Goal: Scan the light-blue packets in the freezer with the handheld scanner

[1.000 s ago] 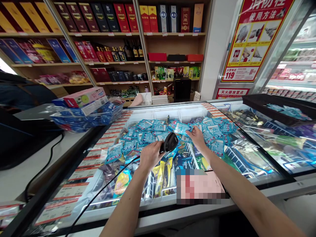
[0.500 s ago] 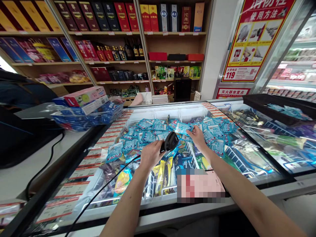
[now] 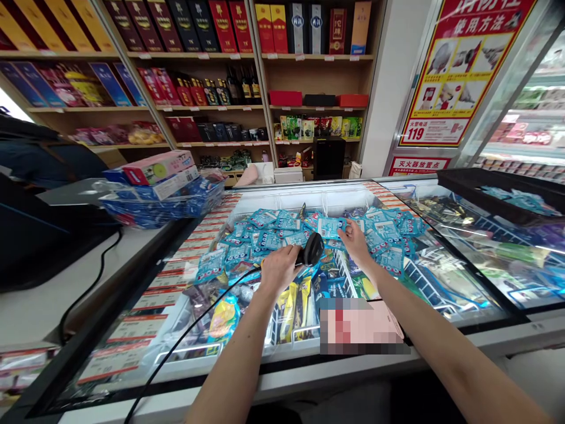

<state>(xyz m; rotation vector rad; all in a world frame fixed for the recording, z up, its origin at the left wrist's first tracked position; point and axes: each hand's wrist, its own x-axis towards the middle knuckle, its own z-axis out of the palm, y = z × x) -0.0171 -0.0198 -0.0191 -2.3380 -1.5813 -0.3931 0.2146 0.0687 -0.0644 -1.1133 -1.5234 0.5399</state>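
Barcode scanner (image 3: 313, 249), clasped by the left hand (image 3: 280, 268) at frame centre, sits near a blue packet (image 3: 331, 228) pinched in the right hand (image 3: 353, 240); similar packets (image 3: 263, 218) lying close around could cause a misread.

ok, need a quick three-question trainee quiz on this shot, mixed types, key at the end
1. Fill in: the black handheld scanner is held by the person's ____.
2. True or false: blue packets lie in the black tray at the right.
3. Pick one: the packet in the person's right hand is mainly A) yellow, B) red, C) blue.

Key:
1. left hand
2. true
3. C
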